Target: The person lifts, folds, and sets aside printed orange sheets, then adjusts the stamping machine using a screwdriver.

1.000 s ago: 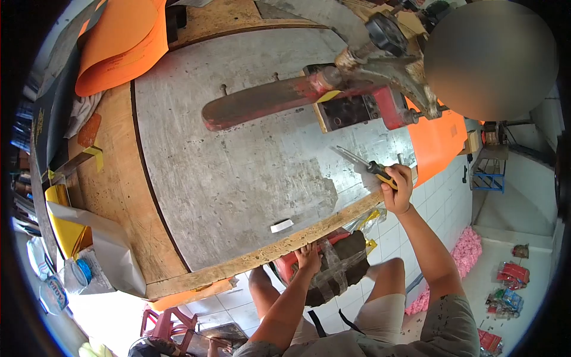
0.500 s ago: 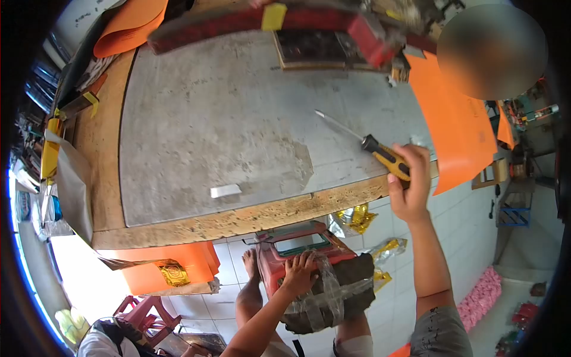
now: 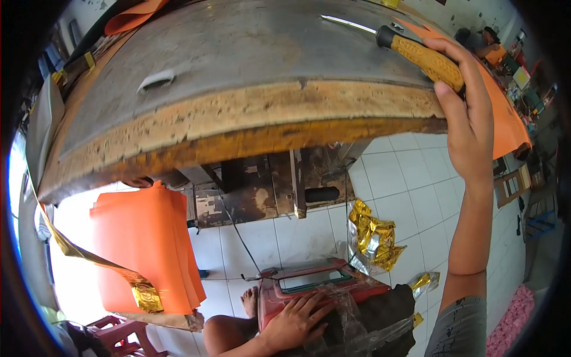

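Note:
My right hand (image 3: 470, 113) is closed around the yellow and black handle of a screwdriver (image 3: 422, 58) at the right end of the worktable's front edge. Its metal shaft points left over the grey tabletop (image 3: 238, 44). Low in the view, my left hand (image 3: 297, 318) lies with its fingers spread on a red plastic stool (image 3: 270, 303). Dark padding (image 3: 380, 321) wrapped in clear tape covers the stool's right part. A small white piece (image 3: 157, 78) rests on the tabletop at the left.
A stack of orange sheets (image 3: 140, 244) stands below the table's left end. Crumpled gold foil (image 3: 377, 238) lies on the tiled floor. Another orange sheet (image 3: 502, 113) hangs at the right. Farther back at the upper right is another person (image 3: 485, 40).
The view has tipped down, bringing the table's front edge, the space below it and the stool closer. The screwdriver remains in my right hand, and my left hand stays on the stool.

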Motion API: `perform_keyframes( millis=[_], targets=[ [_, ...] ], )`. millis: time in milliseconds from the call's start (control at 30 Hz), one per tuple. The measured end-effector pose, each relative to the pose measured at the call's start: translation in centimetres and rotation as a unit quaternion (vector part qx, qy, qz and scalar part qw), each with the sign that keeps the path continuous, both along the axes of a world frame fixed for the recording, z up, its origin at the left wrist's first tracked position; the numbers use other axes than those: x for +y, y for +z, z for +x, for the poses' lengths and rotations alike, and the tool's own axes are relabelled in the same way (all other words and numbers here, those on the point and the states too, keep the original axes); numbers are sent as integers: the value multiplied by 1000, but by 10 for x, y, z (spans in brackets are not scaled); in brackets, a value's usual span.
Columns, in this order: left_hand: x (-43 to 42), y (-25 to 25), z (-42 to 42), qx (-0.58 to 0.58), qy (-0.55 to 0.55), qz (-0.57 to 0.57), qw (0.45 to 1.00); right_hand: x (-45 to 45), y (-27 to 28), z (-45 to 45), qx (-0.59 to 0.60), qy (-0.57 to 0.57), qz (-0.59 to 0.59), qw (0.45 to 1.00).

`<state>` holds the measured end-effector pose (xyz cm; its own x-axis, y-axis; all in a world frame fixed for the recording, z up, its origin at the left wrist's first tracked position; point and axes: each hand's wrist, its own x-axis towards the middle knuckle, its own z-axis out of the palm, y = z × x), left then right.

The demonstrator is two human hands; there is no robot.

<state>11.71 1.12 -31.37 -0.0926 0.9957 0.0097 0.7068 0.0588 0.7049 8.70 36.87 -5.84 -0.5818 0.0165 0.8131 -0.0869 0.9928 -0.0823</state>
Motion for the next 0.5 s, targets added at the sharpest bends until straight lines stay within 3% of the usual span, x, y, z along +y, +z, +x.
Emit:
perform_keyframes(
  millis=[167, 267, 300, 433, 500],
  targets=[
    [-11, 4, 9, -22, 30, 0, 999, -3, 2, 1, -5, -50, -52, 997],
    [-25, 7, 18, 35, 80, 43, 995, -10, 6, 1, -24, -62, -60, 996],
    [-31, 11, 21, 38, 102, 36, 993, -13, 10, 1, -16, -128, -34, 991],
    [-57, 24, 27, 41, 158, -7, 987, -14, 18, -11, 28, -66, 104, 992],
    [-65, 27, 28, 33, 150, -40, 987, -24, 18, -17, 45, -68, 100, 992]
  ],
)
